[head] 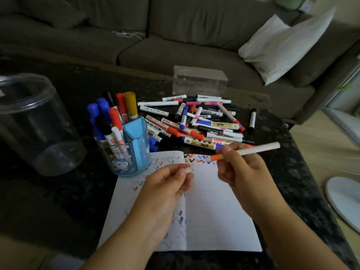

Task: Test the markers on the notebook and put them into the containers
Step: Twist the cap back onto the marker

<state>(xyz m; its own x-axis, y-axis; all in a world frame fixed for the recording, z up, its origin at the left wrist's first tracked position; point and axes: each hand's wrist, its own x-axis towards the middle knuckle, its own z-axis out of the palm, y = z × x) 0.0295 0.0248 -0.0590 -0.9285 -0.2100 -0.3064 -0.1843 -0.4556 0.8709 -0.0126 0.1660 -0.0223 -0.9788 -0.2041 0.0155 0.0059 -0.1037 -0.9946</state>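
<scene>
Right hand (236, 164) gripping orange-tipped marker (247, 152) above open notebook (214, 211)

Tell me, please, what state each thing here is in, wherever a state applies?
Orange marker: uncapped, gripped in the right hand.
Cap: off, pinched in the left hand.
Notebook: open, zigzag test marks along the top and on the left page.
Blue pen holder: upright, holding several markers.
Round clear jar: open-topped, no markers visible inside.
Clear box: looks empty.
Marker pile: loose on the table.
</scene>
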